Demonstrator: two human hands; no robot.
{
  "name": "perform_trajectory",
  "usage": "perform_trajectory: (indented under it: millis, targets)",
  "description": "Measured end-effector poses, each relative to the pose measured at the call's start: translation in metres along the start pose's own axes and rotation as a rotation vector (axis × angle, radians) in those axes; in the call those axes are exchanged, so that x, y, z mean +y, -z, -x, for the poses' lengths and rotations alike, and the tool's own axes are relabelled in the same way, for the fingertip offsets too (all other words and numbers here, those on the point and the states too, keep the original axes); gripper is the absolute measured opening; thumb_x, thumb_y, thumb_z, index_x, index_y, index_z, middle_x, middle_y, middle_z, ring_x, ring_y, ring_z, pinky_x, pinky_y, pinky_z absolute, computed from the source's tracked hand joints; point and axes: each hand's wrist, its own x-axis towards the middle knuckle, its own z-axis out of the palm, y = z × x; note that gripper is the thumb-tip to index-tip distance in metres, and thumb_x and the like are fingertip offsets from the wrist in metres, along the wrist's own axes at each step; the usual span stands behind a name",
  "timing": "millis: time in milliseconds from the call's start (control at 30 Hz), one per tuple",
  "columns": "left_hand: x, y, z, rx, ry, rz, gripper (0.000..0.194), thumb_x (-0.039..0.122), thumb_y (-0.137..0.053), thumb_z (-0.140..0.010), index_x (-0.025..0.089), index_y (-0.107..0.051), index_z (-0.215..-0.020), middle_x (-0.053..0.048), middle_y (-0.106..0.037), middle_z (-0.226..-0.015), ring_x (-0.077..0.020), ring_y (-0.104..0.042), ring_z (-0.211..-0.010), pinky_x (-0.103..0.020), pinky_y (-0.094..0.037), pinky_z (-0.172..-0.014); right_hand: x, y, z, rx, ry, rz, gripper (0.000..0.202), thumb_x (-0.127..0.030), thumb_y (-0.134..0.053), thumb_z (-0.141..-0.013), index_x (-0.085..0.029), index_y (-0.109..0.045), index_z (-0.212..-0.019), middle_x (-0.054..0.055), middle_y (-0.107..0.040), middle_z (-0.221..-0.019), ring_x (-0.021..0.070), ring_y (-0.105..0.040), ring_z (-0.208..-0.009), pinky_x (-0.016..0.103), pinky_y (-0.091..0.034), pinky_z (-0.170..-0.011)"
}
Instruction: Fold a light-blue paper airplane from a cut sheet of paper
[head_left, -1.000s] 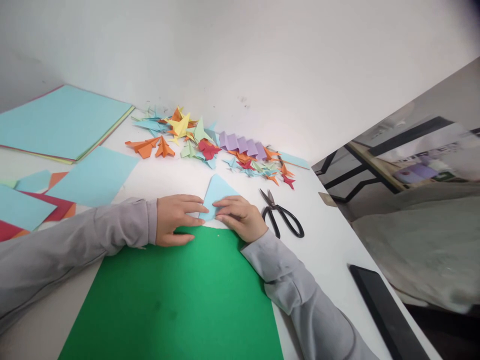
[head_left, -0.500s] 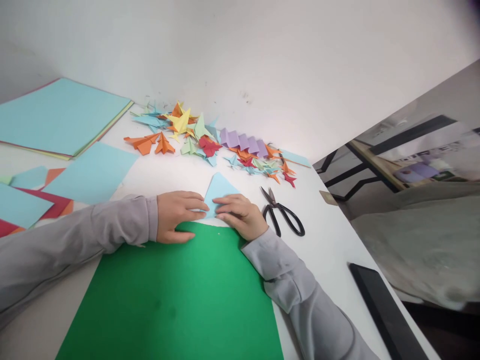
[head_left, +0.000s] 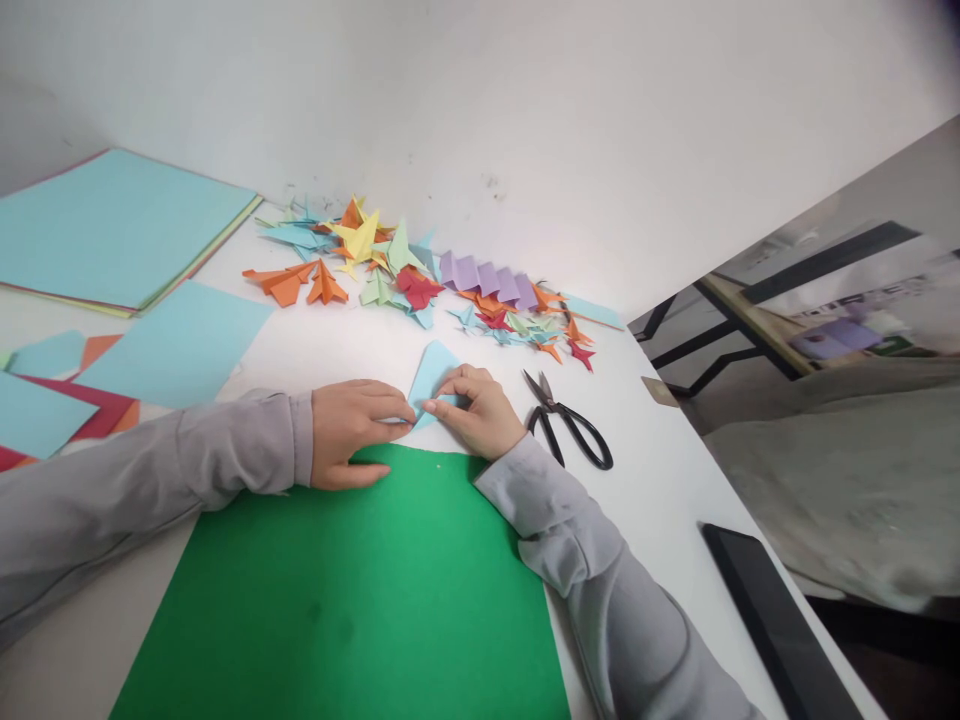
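Note:
A folded piece of light-blue paper (head_left: 430, 370) lies on the white table, just beyond the top edge of a large green sheet (head_left: 345, 590). My left hand (head_left: 361, 430) rests flat with its fingers stretched out, the fingertips pressing the paper's left lower edge and the thumb over the green sheet. On the other side my right hand (head_left: 480, 410) pinches a flap of the blue paper between thumb and forefinger. The fingers hide part of the fold. Right of that hand lie black-handled scissors (head_left: 564, 418) with blades slightly apart.
Folded paper figures (head_left: 360, 240) in several colours pile up along the wall, beside a purple pleated strip (head_left: 487, 278). A stack of large coloured sheets (head_left: 120, 230) and loose paper pieces (head_left: 176, 345) lie at left. A black phone-like slab (head_left: 776, 620) lies near the right edge.
My right hand has curled its fingers and lifted a flap of the blue paper, shifting slightly left and up. My left hand stays in place on the paper.

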Motion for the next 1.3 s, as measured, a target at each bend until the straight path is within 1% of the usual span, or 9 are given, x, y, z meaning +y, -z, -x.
perform_trajectory:
  millis: [100,233,367,467,633,933,1133,1300]
  targets:
    - [0.0018,0.0005,-0.0008,0.022,-0.008,0.025,0.035,0.028,-0.048,-0.07,0.011,-0.056,-0.1,-0.014,-0.059,-0.104,-0.0252,-0.049,-0.1,-0.042,-0.037,-0.091,-0.0013,-0.0006,-0.0004,-0.02,-0.012,0.044,0.023,-0.04,-0.058,-0.073,-0.019,-0.062,-0.065,0.002,-0.059,-0.072,0.016,-0.051,-0.073,0.032,-0.037,-0.07]
    - [0.0031,0.0004,0.0003,0.047,0.016,0.071,0.037,0.029,-0.046,-0.071,0.012,-0.053,-0.104,-0.014,-0.06,-0.103,-0.0249,-0.049,-0.101,-0.042,-0.037,-0.091,-0.0026,-0.0013,0.0005,0.003,-0.018,0.073,0.024,-0.041,-0.06,-0.071,-0.019,-0.061,-0.064,0.002,-0.058,-0.072,0.0168,-0.05,-0.074,0.033,-0.036,-0.071]
    - [0.0024,-0.0005,0.0013,0.023,0.042,0.067,0.046,0.03,-0.046,-0.072,0.011,-0.046,-0.114,-0.015,-0.056,-0.106,-0.0255,-0.048,-0.102,-0.043,-0.037,-0.089,-0.0039,-0.0012,0.001,0.013,-0.03,0.069,0.022,-0.04,-0.063,-0.069,-0.019,-0.06,-0.064,0.002,-0.057,-0.072,0.0172,-0.049,-0.074,0.032,-0.036,-0.071]
    - [0.0014,-0.0018,0.001,-0.005,0.024,0.037,0.044,0.03,-0.048,-0.071,0.013,-0.049,-0.112,-0.014,-0.056,-0.105,-0.0262,-0.048,-0.1,-0.043,-0.037,-0.088,-0.0051,-0.0009,0.0007,0.009,-0.043,0.071,0.021,-0.038,-0.064,-0.069,-0.019,-0.06,-0.063,0.002,-0.057,-0.072,0.0171,-0.049,-0.074,0.032,-0.035,-0.071]
    - [0.0002,-0.0032,0.0009,-0.002,0.018,0.024,0.041,0.031,-0.05,-0.07,0.014,-0.051,-0.108,-0.013,-0.056,-0.102,-0.026,-0.048,-0.098,-0.043,-0.038,-0.085,-0.006,-0.0009,0.0003,0.013,-0.071,0.055,0.02,-0.038,-0.063,-0.069,-0.019,-0.059,-0.063,0.002,-0.056,-0.072,0.0176,-0.048,-0.073,0.033,-0.035,-0.071]
    - [0.0017,-0.0002,0.0009,-0.035,0.034,-0.001,0.04,0.032,-0.049,-0.071,0.015,-0.052,-0.107,-0.014,-0.052,-0.115,-0.0258,-0.049,-0.097,-0.043,-0.036,-0.087,-0.0038,-0.0039,0.001,0.047,-0.054,0.087,0.021,-0.04,-0.062,-0.069,-0.02,-0.057,-0.064,0.003,-0.055,-0.071,0.0186,-0.047,-0.074,0.033,-0.034,-0.07]
    - [0.0013,-0.0003,0.0012,-0.041,0.038,0.021,0.038,0.032,-0.047,-0.073,0.015,-0.053,-0.106,-0.013,-0.055,-0.112,-0.0249,-0.051,-0.096,-0.042,-0.036,-0.088,-0.0046,-0.0037,0.0022,0.043,-0.04,0.122,0.022,-0.04,-0.059,-0.071,-0.02,-0.056,-0.065,0.003,-0.054,-0.071,0.0188,-0.046,-0.073,0.033,-0.034,-0.069]
    - [0.0016,0.0003,0.0007,-0.037,0.034,0.03,0.04,0.031,-0.048,-0.072,0.014,-0.051,-0.108,-0.013,-0.056,-0.111,-0.0246,-0.05,-0.098,-0.042,-0.036,-0.089,-0.0039,-0.0051,0.0029,0.046,-0.026,0.163,0.023,-0.041,-0.059,-0.071,-0.019,-0.055,-0.066,0.003,-0.053,-0.072,0.019,-0.046,-0.073,0.033,-0.033,-0.068]
